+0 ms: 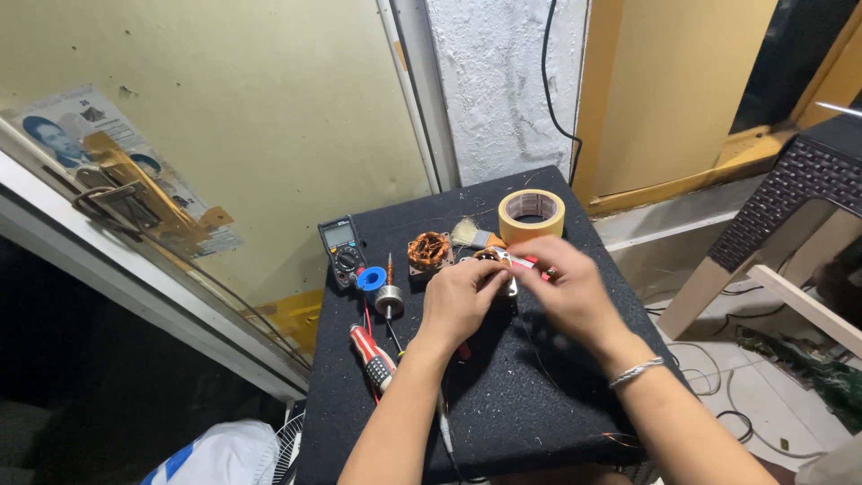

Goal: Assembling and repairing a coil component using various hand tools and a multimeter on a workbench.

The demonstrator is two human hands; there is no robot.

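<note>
Black foam-topped table (539, 395) beside a yellow wall was the work surface. Small wound part (499, 260) was pinched at table centre between left hand (458, 301) and right hand (561, 287), both closed narrowly on it. Copper coil (429, 250), brush (474, 236), tape roll (532, 214) and multimeter (342, 250) lay behind. Steady grip and gentle wire tension were judged advisable.

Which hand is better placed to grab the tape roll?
Right, probably. The right hand lies just below the tape roll; the left hand sits farther off, nearer the copper coil.
</note>
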